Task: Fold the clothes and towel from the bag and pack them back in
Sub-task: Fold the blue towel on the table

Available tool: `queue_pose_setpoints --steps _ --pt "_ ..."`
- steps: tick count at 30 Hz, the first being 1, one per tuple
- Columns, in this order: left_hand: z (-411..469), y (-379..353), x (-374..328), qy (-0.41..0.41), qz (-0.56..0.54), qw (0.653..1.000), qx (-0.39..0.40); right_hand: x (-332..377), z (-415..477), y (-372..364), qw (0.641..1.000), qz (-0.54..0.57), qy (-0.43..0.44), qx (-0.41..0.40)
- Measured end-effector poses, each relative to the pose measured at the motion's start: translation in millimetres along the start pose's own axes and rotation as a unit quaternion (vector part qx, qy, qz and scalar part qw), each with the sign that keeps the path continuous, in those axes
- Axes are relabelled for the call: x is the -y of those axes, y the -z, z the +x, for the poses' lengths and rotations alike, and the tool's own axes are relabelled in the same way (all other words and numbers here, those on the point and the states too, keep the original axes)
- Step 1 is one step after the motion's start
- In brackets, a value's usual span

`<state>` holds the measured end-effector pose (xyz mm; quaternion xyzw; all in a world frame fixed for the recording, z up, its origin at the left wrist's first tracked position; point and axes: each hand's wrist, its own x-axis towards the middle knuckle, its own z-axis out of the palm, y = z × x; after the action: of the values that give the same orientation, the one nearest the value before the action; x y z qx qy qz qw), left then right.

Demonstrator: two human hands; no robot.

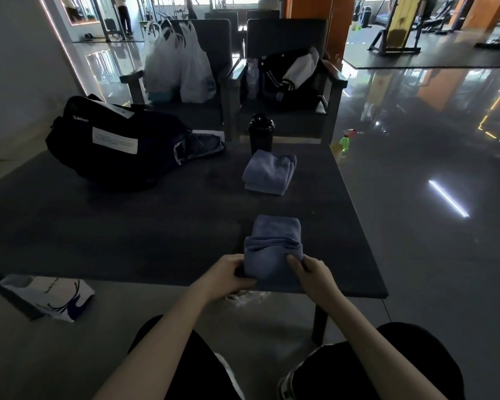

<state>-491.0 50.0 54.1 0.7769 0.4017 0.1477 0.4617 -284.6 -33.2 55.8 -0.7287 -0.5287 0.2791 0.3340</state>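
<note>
Legible text: none | bag (153, 128): white labels (114, 140), print blurred | floor bag (46, 295): lettering too small to read

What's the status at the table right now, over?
Left hand and right hand both grip the near towel, mid-fold. Second towel lies folded beyond it. Bag sits far left, path to it unblocked.

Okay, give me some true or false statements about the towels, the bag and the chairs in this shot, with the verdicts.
1. The left hand and right hand both grip the nearer blue-grey cloth towel. True.
2. A second folded blue-grey towel lies in front of the black shaker bottle. True.
3. The black duffel bag stands on the floor. False: it lies on the dark table.
4. The white plastic bags sit on the right-hand chair. False: they sit on the left-hand chair.
</note>
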Motion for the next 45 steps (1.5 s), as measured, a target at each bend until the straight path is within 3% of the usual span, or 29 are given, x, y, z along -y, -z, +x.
queue_pose_setpoints --steps 2,5,7,9,12,15,20,24,31,35,38,40,41,43,45 --pt "5.8 -5.4 -4.8 0.03 -0.033 0.999 -0.015 0.5 2.2 -0.3 0.995 0.1 -0.021 0.005" --pt "12.3 -9.3 -4.1 0.048 -0.081 0.994 -0.059 -6.9 2.9 3.6 0.976 0.201 0.021 0.077" --pt "16.5 -9.6 -4.9 0.047 -0.089 0.991 -0.088 -13.7 5.2 3.1 0.984 0.132 0.06 0.1" --pt "21.8 -9.5 -7.1 0.047 -0.084 0.99 -0.107 -17.5 11.9 -2.7 0.995 0.056 0.081 0.029" --pt "29.6 -7.8 -14.9 0.063 -0.124 0.985 -0.103 -12.2 23.7 -7.6 0.997 0.047 0.039 -0.047" --pt "32.6 -6.9 -17.3 0.1 -0.17 0.978 -0.063 0.8 31.9 -5.2 0.998 0.016 0.009 -0.06" --pt "38.7 -11.9 -15.7 0.105 -0.117 0.985 -0.068 5.7 45.5 -10.8 0.993 0.015 -0.072 -0.095" --pt "46.2 -18.1 -16.2 0.112 -0.017 0.987 -0.112 7.5 50.4 -15.3 0.987 -0.005 -0.082 -0.142" --pt "51.9 -25.9 -25.1 0.148 0.06 0.971 -0.178 12.4 63.3 -11.0 0.984 -0.042 -0.143 -0.098" --pt "48.8 -32.5 -33.1 0.158 0.148 0.951 -0.22 24.5 60.9 -14.8 0.972 -0.172 -0.115 -0.112" --pt "51.3 -36.2 -31.6 0.061 0.262 0.919 -0.288 24.7 61.1 -17.1 0.958 -0.244 -0.057 -0.14" --pt "58.9 -34.6 -30.5 -0.018 0.325 0.916 -0.236 21.2 66.1 -17.4 0.952 -0.281 0.015 -0.121" --pt "63.9 -33.3 -29.4 -0.018 0.341 0.922 -0.181 18.0 69.7 -18.1 0.951 -0.292 0.036 -0.093" --pt "71.7 -31.0 -25.3 0.049 0.31 0.946 -0.077 11.3 74.5 -20.3 0.961 -0.272 0.03 -0.032" --pt "75.7 -31.3 -18.7 0.093 0.275 0.956 -0.042 3.0 75.5 -23.0 0.971 -0.239 0.007 -0.01"
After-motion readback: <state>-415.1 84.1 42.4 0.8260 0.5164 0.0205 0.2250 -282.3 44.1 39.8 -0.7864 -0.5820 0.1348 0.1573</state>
